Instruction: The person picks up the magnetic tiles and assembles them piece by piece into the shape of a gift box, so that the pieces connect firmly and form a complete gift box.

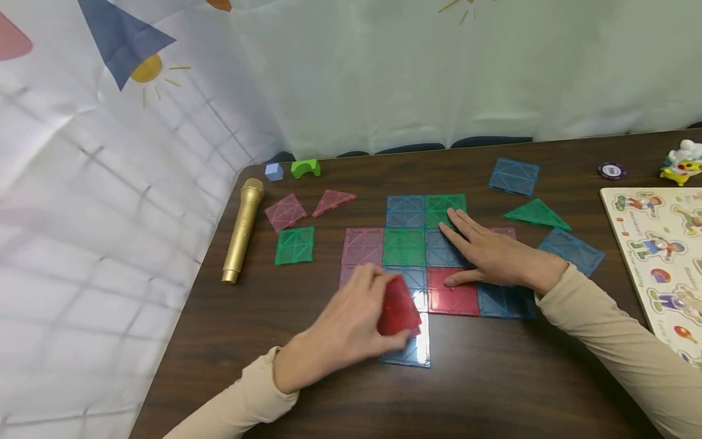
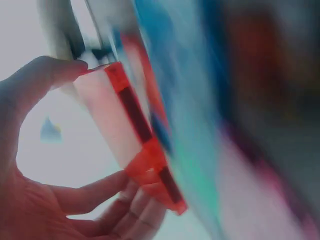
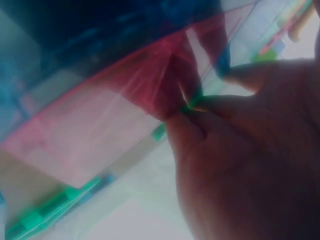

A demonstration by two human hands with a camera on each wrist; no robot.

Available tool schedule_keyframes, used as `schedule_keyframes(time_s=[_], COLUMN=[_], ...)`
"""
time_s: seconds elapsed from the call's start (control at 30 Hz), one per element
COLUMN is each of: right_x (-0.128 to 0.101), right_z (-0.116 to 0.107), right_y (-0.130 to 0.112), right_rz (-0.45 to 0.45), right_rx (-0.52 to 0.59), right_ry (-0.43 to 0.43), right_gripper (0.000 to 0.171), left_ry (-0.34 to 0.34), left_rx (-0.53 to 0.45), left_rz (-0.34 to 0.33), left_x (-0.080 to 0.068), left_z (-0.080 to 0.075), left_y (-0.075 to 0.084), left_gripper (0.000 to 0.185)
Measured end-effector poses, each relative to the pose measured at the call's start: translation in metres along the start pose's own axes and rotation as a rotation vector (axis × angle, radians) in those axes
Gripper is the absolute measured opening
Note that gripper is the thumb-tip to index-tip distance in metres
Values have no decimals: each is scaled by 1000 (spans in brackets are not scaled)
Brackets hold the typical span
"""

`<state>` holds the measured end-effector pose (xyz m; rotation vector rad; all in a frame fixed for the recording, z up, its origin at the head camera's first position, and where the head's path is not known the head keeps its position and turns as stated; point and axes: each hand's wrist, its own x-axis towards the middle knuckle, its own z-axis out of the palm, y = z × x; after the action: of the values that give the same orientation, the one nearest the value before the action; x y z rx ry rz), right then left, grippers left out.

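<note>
A flat patch of translucent magnetic tiles (image 1: pixel 406 247), blue, green, pink and red, lies in the middle of the dark wooden table (image 1: pixel 493 378). My left hand (image 1: pixel 351 326) grips a red tile (image 1: pixel 397 308) (image 2: pixel 135 140) between thumb and fingers, tilted up over the blue tile (image 1: pixel 411 347) at the patch's near edge. My right hand (image 1: pixel 488 253) lies flat on the tiles with straight fingers, fingertips on the green square (image 1: pixel 441 207) and thumb on a red square (image 1: pixel 452 296). The right wrist view is blurred, showing palm and a red tile (image 3: pixel 115 110) close up.
Loose tiles lie around: pink pieces (image 1: pixel 285 212), a green square (image 1: pixel 294 245), a blue square (image 1: pixel 514 175), a green triangle (image 1: pixel 536 214). A gold toy microphone (image 1: pixel 242 228) lies at the left edge. A peg puzzle board (image 1: pixel 658 256) sits at the right, small toys behind.
</note>
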<state>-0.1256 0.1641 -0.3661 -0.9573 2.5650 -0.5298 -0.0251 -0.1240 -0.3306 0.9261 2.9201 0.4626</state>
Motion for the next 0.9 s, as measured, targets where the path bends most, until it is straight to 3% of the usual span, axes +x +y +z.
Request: schedule_keyframes(time_s=[0.1, 0.17, 0.23, 0.3, 0.43, 0.77, 0.9], right_x=[0, 1, 1, 2, 3, 1, 0], right_z=[1, 2, 2, 3, 3, 3, 3], right_y=[1, 0, 0, -2, -4, -1, 1], right_rz=[-2, -12, -24, -33, -32, -26, -10], right_rx=[-5, -7, -15, -16, -9, -17, -14], right_ry=[10, 23, 34, 40, 40, 48, 42], right_gripper=[109, 109, 109, 107, 104, 101, 101], left_ry=[-79, -127, -154, -169, -175, -137, -133], left_rx=[72, 152, 252, 338, 418, 232, 252], left_rz=[230, 349, 437, 482, 490, 430, 437], left_x=[13, 19, 24, 28, 34, 41, 42], left_z=[22, 34, 44, 50, 54, 54, 57], left_y=[33, 50, 62, 68, 68, 50, 51], left_gripper=[79, 78, 79, 79, 80, 79, 78])
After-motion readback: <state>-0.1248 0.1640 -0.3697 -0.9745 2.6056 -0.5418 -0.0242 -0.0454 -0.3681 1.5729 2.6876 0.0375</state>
